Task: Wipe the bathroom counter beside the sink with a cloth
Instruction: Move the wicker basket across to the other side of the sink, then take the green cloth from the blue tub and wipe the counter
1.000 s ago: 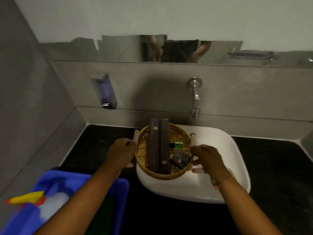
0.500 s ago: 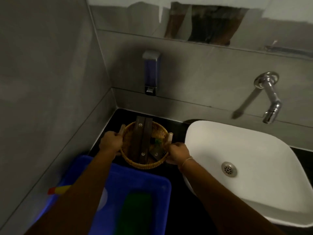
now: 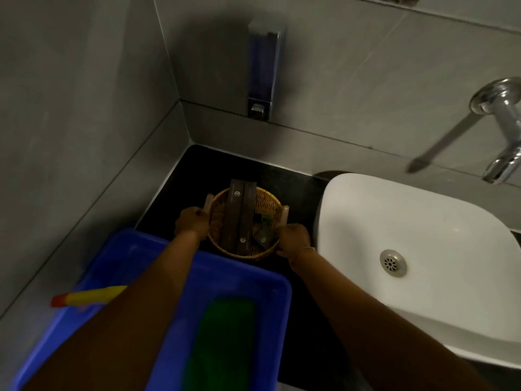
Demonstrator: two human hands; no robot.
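A round wicker basket [image 3: 267,204] sits low over the black counter [image 3: 197,165] to the left of the white sink [image 3: 423,221]. My left hand [image 3: 191,221] grips its left handle and my right hand [image 3: 293,239] grips its right handle. Two long brown boxes, a small dark packet and a small green bottle lie inside it. A green cloth [image 3: 222,340] lies in the blue tub [image 3: 127,249] at the counter's near left. I cannot tell whether the basket touches the counter.
A yellow and red spray nozzle [image 3: 84,296] sticks out of the blue tub, under my left arm. A soap dispenser [image 3: 263,66] hangs on the back wall. A chrome tap [image 3: 504,128] juts over the sink. Grey tiled walls close the corner on the left.
Both hands carried the basket from above the sink leftward to the counter's back-left corner. The view swung left and down, so the blue tub and green cloth came into sight.
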